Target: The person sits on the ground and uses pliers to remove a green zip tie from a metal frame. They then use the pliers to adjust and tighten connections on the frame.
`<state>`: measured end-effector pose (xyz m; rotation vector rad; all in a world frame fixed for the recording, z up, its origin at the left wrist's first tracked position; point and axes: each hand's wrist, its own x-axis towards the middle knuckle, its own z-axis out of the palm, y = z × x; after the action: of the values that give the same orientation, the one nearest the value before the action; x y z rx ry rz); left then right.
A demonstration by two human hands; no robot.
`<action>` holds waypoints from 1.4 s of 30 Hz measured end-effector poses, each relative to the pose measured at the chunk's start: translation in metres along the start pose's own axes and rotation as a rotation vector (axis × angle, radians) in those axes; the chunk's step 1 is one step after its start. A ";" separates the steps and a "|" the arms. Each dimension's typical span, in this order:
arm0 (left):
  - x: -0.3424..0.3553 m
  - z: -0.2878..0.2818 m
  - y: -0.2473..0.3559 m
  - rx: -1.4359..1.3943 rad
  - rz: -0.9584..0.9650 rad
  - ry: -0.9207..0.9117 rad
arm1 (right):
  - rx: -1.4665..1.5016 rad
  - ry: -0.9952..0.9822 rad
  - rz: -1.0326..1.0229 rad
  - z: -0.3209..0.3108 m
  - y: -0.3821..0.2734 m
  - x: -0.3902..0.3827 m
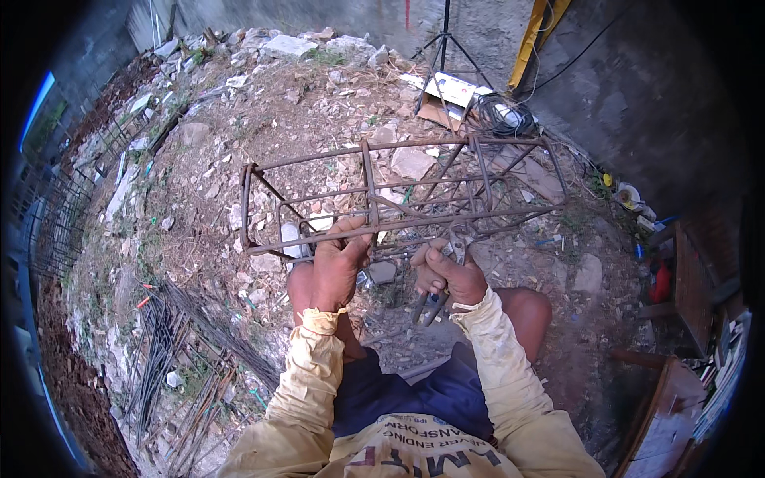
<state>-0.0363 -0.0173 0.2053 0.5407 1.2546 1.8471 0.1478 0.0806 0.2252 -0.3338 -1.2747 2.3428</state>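
A long rebar cage [368, 171] of rusty rods and rectangular stirrups lies across in front of me, above the rubble. My left hand [341, 263] is closed on its near long rod, close to a middle stirrup; the fingertips curl over the bar. In my right hand [458, 279] is a pair of pincers [460, 234], jaws pointing up toward the cage's near rod and handles slanting down below the palm. Whether the jaws touch the rod I cannot tell. The right fingers are bent round the tool.
Rubble and broken slabs [413, 162] cover the ground. Bundles of thin rods [171, 342] lie at the left. Behind the cage are a white carton [449, 90], coiled black cable [502, 118] and a tripod [443, 48] by the wall. Wooden furniture [685, 287] stands at the right.
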 end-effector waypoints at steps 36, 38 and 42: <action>-0.029 -0.009 0.039 0.302 -0.203 -0.084 | -0.483 0.403 -0.312 0.028 -0.007 0.020; -0.030 -0.010 0.041 0.364 -0.197 -0.086 | -0.512 0.431 -0.304 0.027 -0.012 0.023; -0.040 0.002 0.046 0.464 -0.147 -0.100 | -0.507 0.443 -0.207 0.025 -0.018 0.026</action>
<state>-0.0296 -0.0571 0.2511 0.7555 1.6169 1.3906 0.1199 0.0837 0.2540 -0.7880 -1.5622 1.6273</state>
